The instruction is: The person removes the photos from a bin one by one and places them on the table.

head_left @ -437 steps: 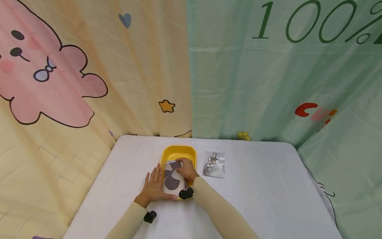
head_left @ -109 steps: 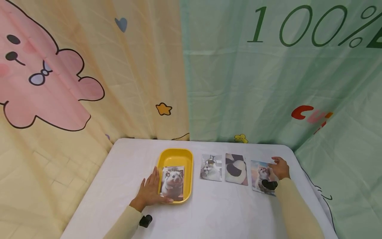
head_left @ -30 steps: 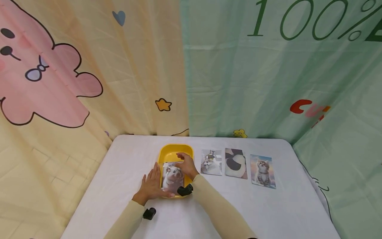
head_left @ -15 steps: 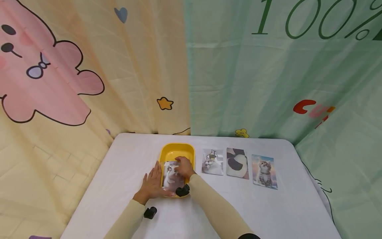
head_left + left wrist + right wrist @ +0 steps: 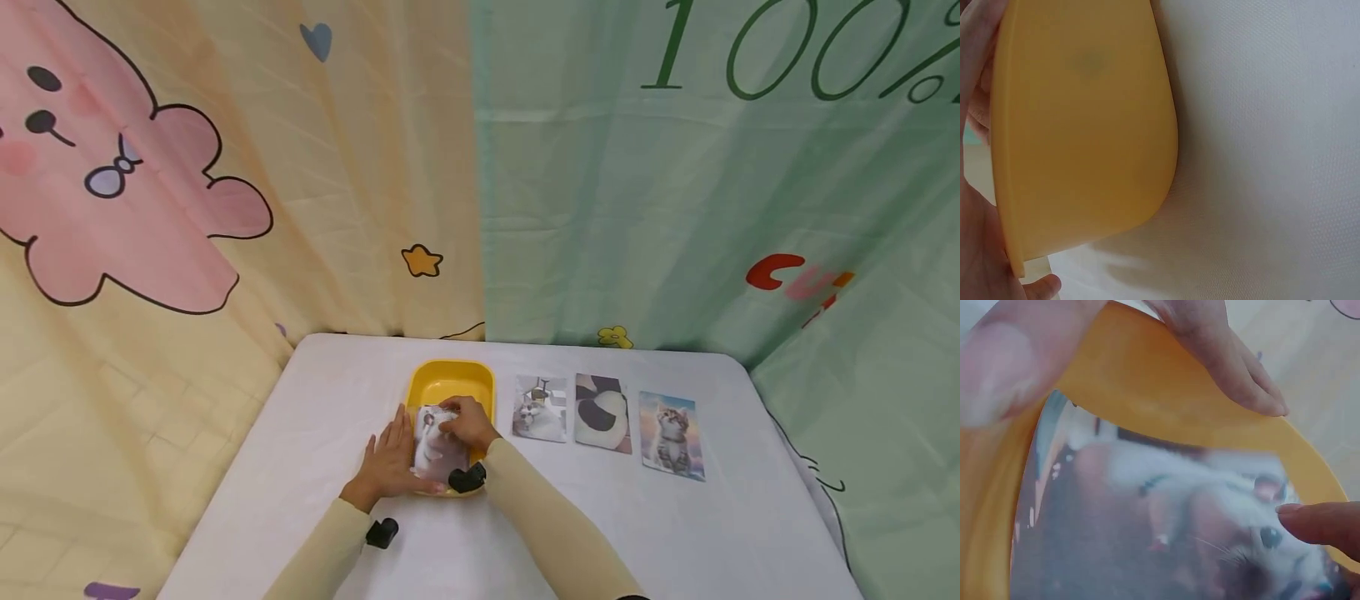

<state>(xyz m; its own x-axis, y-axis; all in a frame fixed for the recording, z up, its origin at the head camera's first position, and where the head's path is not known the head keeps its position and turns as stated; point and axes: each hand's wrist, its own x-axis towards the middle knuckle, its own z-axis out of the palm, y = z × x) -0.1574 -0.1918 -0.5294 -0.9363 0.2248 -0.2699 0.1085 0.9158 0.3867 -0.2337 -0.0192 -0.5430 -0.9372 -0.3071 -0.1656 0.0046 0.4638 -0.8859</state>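
Note:
A hamster photo card (image 5: 437, 454) sits in the near part of a yellow plastic tray (image 5: 450, 365). My left hand (image 5: 384, 468) rests along the tray's left rim, fingers straight, its thumb across the near edge. In the left wrist view that palm lies beside the tray's outer wall (image 5: 1085, 137). My right hand (image 5: 471, 423) reaches in and pinches the card near its far right corner. The right wrist view has one fingertip (image 5: 1310, 522) on the hamster's face, and the card (image 5: 1116, 531) looks bowed. Whatever is under the card is hidden.
To the tray's right, three picture cards lie in a row on the white table (image 5: 585, 533): a grey-and-white cat card (image 5: 540, 408), a card with dark rounded shapes (image 5: 602, 412) and a kitten card (image 5: 672, 436). Printed curtains (image 5: 585, 208) hang behind the table.
Since 14.6 s ago the dark-shape card and kitten card have come onto the table. My right hand has gone from the kitten card back to the tray and now grips the hamster card.

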